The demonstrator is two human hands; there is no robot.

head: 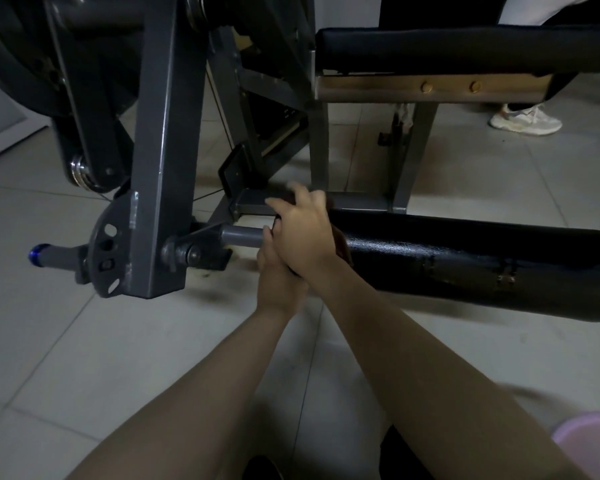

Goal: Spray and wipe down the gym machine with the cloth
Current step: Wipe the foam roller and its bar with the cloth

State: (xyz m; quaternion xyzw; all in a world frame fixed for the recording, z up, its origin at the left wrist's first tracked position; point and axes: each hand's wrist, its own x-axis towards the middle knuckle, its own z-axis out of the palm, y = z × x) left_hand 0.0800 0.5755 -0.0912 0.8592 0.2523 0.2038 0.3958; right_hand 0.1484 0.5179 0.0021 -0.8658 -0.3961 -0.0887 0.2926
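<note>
Nearest me, the pink basin (589, 441) sits on the floor (84, 358), well short of the roller pad (465, 268). My two forearms run up from there to the left end of that pad, where both hands meet.

As for progress, I judge that I'm in the wiping part. I see no spray bottle, so I can't say whether spraying is done. The cloth (342, 249), dark reddish-brown, is at the left end of the roller pad and mostly hidden, with only an edge showing. The rest of the pad, stretching right, has a slight sheen, but I can't tell wet from plain vinyl. The grey bar (239, 236) left of the pad, the upright post (163, 168) further left and the seat cushion (447, 46) beyond the pad all look left to do.

My left hand (279, 282) comes up beneath the pad's end, half covered. I cannot tell whether it grips anything. My right hand (302, 233) lies on top, fingers bent over the cloth and clamping it round the pad.

Beyond the pad, past the seat, someone's white shoe (525, 119) stands on the tiles.
</note>
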